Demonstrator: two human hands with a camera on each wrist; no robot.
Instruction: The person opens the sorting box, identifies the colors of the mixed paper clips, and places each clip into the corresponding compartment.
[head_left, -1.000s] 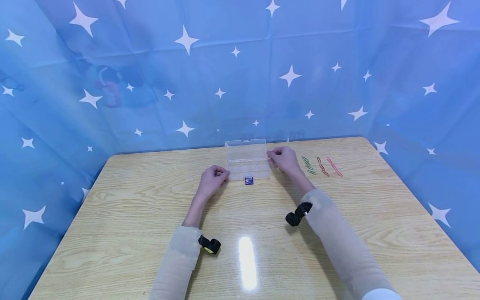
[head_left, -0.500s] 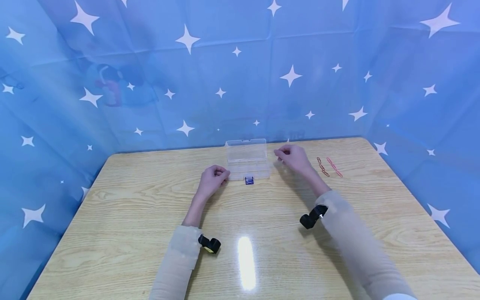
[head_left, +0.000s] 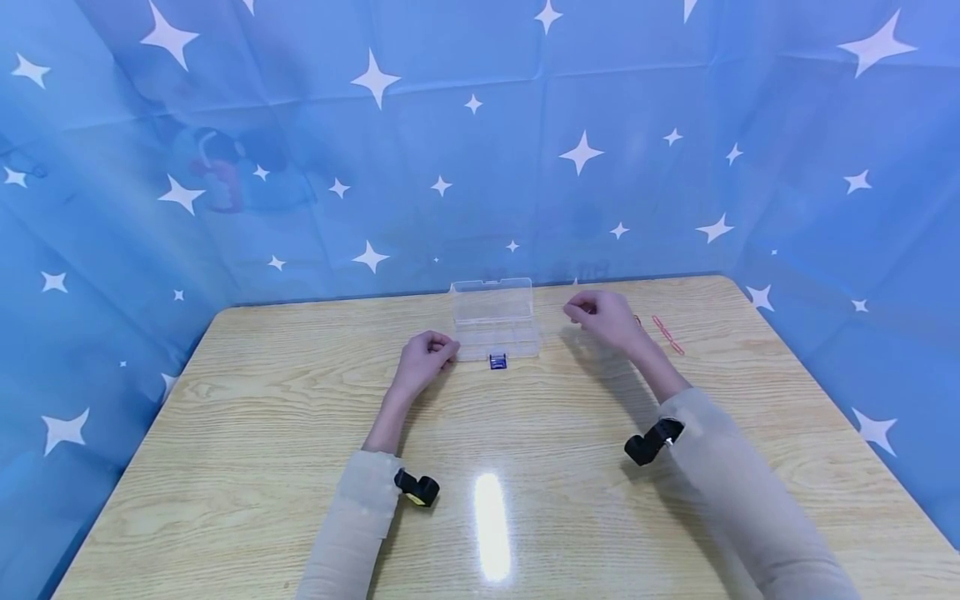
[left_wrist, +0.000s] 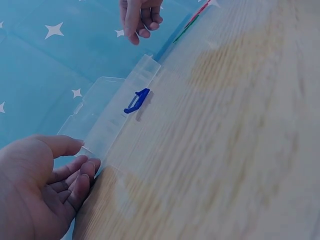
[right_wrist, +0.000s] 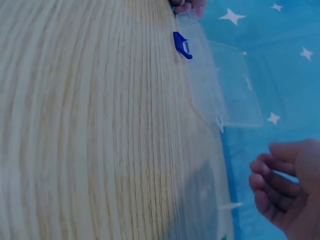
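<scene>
A clear plastic compartment box [head_left: 497, 337] stands near the table's back edge, its lid [head_left: 492, 298] raised. A blue latch [head_left: 498, 362] hangs open at its front. My left hand [head_left: 424, 360] grips the box's left corner between thumb and fingers, as the left wrist view shows. To the right of the box, my right hand [head_left: 606, 319] hovers over the table with fingers loosely curled and nothing between them. Pink paper clips [head_left: 667, 334] lie in a row beyond it. The right hand hides most of the other clips in the head view; green clips [left_wrist: 184, 31] show in the left wrist view.
A wooden table [head_left: 300, 433] fills the lower view. Behind it hangs a blue curtain [head_left: 480, 150] with white stars, right at the back edge. Black wrist cameras [head_left: 654, 442] sit on both sleeves.
My right hand has moved right, away from the box's right side and over the green and red clips, which it now mostly covers. My left hand stays at the box corner.
</scene>
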